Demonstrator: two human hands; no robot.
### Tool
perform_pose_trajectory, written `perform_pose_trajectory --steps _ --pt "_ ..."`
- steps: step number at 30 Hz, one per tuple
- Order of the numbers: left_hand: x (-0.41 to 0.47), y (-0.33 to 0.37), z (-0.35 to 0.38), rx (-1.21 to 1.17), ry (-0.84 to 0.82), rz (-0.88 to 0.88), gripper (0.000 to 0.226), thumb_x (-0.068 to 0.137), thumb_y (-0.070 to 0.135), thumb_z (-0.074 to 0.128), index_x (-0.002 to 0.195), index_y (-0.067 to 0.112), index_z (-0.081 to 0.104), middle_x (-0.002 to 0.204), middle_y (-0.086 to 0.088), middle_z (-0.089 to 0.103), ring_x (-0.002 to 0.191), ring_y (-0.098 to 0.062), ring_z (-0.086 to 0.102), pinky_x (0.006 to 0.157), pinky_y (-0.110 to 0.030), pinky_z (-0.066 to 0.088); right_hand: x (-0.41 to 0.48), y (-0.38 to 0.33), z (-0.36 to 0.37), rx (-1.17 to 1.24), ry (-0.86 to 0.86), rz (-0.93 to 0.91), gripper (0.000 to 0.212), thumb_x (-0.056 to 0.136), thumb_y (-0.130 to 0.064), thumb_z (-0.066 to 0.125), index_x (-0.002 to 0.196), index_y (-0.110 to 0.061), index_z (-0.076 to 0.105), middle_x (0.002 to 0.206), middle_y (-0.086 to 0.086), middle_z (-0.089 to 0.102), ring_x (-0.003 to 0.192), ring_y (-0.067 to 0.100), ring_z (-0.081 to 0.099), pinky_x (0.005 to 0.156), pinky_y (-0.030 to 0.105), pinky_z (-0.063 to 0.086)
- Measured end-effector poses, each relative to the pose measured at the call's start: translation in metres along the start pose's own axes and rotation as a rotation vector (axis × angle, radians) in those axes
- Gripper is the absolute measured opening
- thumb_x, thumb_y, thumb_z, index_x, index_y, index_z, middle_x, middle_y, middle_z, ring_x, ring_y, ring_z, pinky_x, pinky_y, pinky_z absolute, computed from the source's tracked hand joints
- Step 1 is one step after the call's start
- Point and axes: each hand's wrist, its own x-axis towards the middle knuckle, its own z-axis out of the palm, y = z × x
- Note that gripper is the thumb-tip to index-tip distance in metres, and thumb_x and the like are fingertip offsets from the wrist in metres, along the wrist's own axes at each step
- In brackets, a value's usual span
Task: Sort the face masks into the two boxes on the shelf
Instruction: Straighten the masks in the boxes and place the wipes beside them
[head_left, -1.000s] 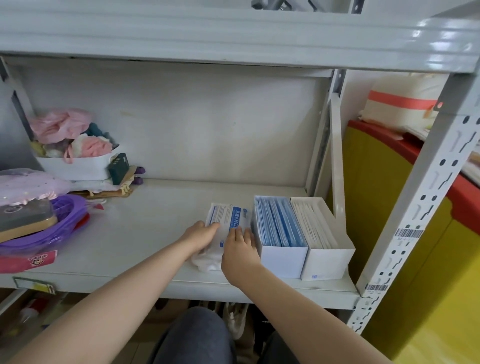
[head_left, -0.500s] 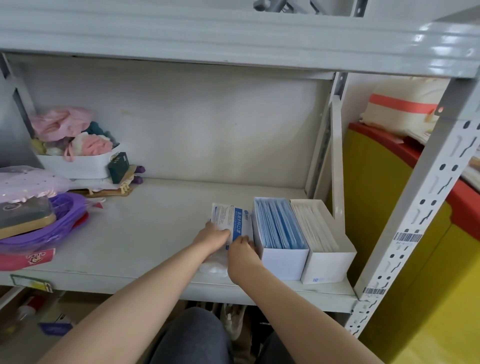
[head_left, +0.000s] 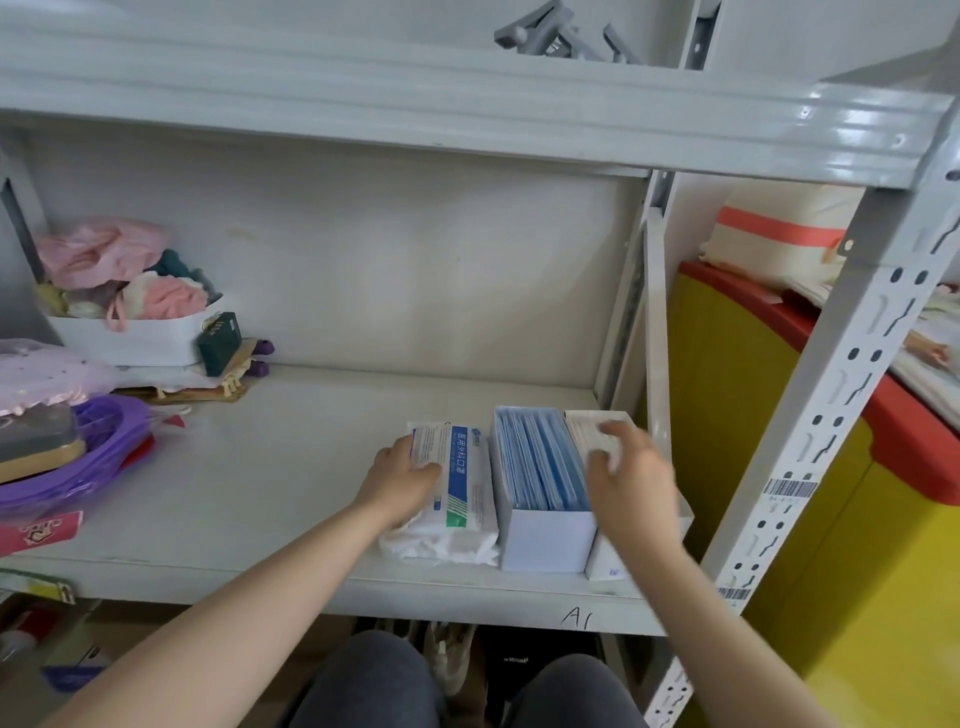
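A pile of wrapped face mask packets (head_left: 464, 499), white with blue print, lies on the shelf (head_left: 291, 467) just left of two open white boxes. My left hand (head_left: 402, 475) grips the pile's left edge, fingers curled over the top packet. The left box (head_left: 543, 543) holds blue packets standing on edge. The right box (head_left: 605, 564) holds white ones. My right hand (head_left: 631, 480) is blurred above the right box, and its thumb and fingers seem to pinch a white mask packet (head_left: 605, 448).
At the shelf's left stand a white tub of pink cloth (head_left: 130, 338), a dark green box (head_left: 221, 343) and a purple basket (head_left: 104, 447). A grey upright post (head_left: 831, 395) rises at the right, with a yellow and red cabinet (head_left: 737, 405) behind it.
My right hand left the pile and swung right over the blue box to the white box. My left hand stayed on the pile. The camera moved closer.
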Motion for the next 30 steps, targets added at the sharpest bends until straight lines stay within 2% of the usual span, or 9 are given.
perform_pose_trajectory --steps 3,6,8,10,13,17,22,27,30 --pt "-0.003 -0.006 -0.003 -0.015 -0.023 -0.023 0.048 0.096 0.022 0.049 0.142 0.012 0.039 0.136 -0.006 0.052 0.115 -0.025 0.055 0.086 -0.028 0.042 0.011 0.053 -0.018 -0.122 -0.01 0.107 0.039 0.099 -0.017 0.041 0.136 -0.012 0.046 0.137 0.009 0.051 0.12 0.025 0.05 0.092 0.036 0.046" --pt "-0.002 -0.013 0.002 -0.066 -0.066 -0.052 0.048 0.093 0.027 0.053 0.138 0.015 0.044 0.136 -0.002 0.056 0.114 -0.021 0.058 0.098 -0.034 0.047 0.005 0.077 -0.014 -0.233 -0.035 0.048 0.041 0.101 -0.025 0.036 0.141 -0.016 0.037 0.137 0.009 0.049 0.124 0.027 0.048 0.096 0.042 0.048" --pt "-0.003 -0.014 0.007 -0.111 -0.079 -0.059 0.05 0.092 0.029 0.055 0.139 0.017 0.043 0.134 -0.001 0.058 0.113 -0.02 0.06 0.094 -0.033 0.049 0.002 0.083 -0.006 -0.291 -0.032 -0.032 0.041 0.101 -0.029 0.034 0.14 -0.016 0.035 0.134 0.007 0.05 0.122 0.026 0.049 0.095 0.043 0.05" --pt "-0.003 -0.014 0.01 -0.134 -0.074 -0.059 0.051 0.092 0.03 0.056 0.14 0.019 0.042 0.134 0.001 0.057 0.113 -0.018 0.059 0.091 -0.029 0.047 0.004 0.086 0.002 -0.308 -0.029 0.024 0.042 0.101 -0.033 0.029 0.139 -0.016 0.036 0.135 0.006 0.05 0.122 0.026 0.048 0.098 0.043 0.048" --pt "-0.002 -0.012 0.011 -0.14 -0.069 -0.055 0.052 0.093 0.031 0.057 0.142 0.019 0.042 0.136 0.002 0.056 0.117 -0.018 0.058 0.094 -0.029 0.045 0.006 0.089 0.014 -0.305 -0.016 0.122 0.044 0.1 -0.037 0.024 0.134 -0.015 0.042 0.127 0.006 0.055 0.108 0.028 0.056 0.088 0.042 0.052" --pt "0.004 -0.008 0.01 -0.12 -0.077 -0.051 0.053 0.093 0.03 0.058 0.142 0.018 0.042 0.138 0.0 0.055 0.118 -0.019 0.058 0.1 -0.033 0.047 0.006 0.087 0.023 -0.322 0.049 0.048 0.03 0.101 -0.025 0.031 0.109 -0.008 0.054 0.097 0.008 0.062 0.076 0.026 0.06 0.065 0.036 0.054" --pt "0.009 -0.006 0.009 -0.1 -0.081 -0.049 0.056 0.092 0.031 0.06 0.144 0.018 0.04 0.141 -0.001 0.053 0.121 -0.021 0.056 0.103 -0.035 0.045 0.003 0.08 0.029 -0.36 0.083 0.04 0.028 0.099 -0.021 0.034 0.099 -0.006 0.057 0.087 0.008 0.063 0.068 0.024 0.06 0.059 0.033 0.054" --pt "0.006 -0.006 0.011 -0.089 -0.066 -0.035 0.057 0.094 0.032 0.057 0.146 0.016 0.037 0.144 -0.003 0.05 0.127 -0.022 0.052 0.103 -0.032 0.041 0.001 0.082 0.03 -0.367 0.091 0.044 0.027 0.099 -0.019 0.037 0.101 -0.004 0.059 0.092 0.01 0.065 0.071 0.026 0.06 0.058 0.027 0.046" --pt "0.006 -0.006 0.012 -0.083 -0.056 -0.029 0.057 0.095 0.031 0.056 0.147 0.016 0.036 0.145 -0.003 0.049 0.128 -0.022 0.051 0.1 -0.03 0.04 0.001 0.083 0.026 -0.334 0.032 0.063 0.03 0.099 -0.019 0.038 0.121 -0.008 0.055 0.113 0.008 0.064 0.089 0.026 0.062 0.07 0.031 0.051"
